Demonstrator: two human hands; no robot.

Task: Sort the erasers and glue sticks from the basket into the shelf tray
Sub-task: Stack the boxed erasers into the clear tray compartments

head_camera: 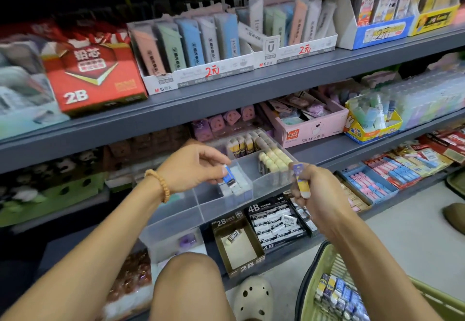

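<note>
**Both hands at the clear tray, an eraser in each**

I see my left hand (pixel 193 167) at centre frame, fingers curled down into the clear divided tray (pixel 201 210) on the shelf. It pinches a blue-sleeved eraser (pixel 229 176) between thumb and fingertips, right above a row of similar blue and white erasers (pixel 237 186) standing in the tray's middle compartment. The held eraser touches or nearly touches that row; I cannot tell which.

My right hand (pixel 317 189) sits just right of centre, in front of the tray's right front wall. It grips a yellow-and-purple eraser (pixel 301 179) that stands upright out of the fist. Beyond it, in the tray's right-hand compartments, yellow erasers (pixel 273 160) are lined up in rows, and more with purple sleeves (pixel 241 145) stand in the compartment behind.

The green basket (pixel 317 270) is at lower right of the frame, below my right forearm, with many blue, white and yellow erasers (pixel 337 295) piled in it.

For room: the tray's near-left compartments look open, with only a purple item (pixel 187 240) in the lowest one. The grey shelf edge (pixel 226 109) above hangs close over the back of the tray. Black cartons marked 2B (pixel 236 245) and 4B (pixel 274 222) sit just beside the tray's front right, under my right wrist. My knee (pixel 191 283) fills the bottom centre, with a pale clog (pixel 254 298) beside it on the floor.
</note>
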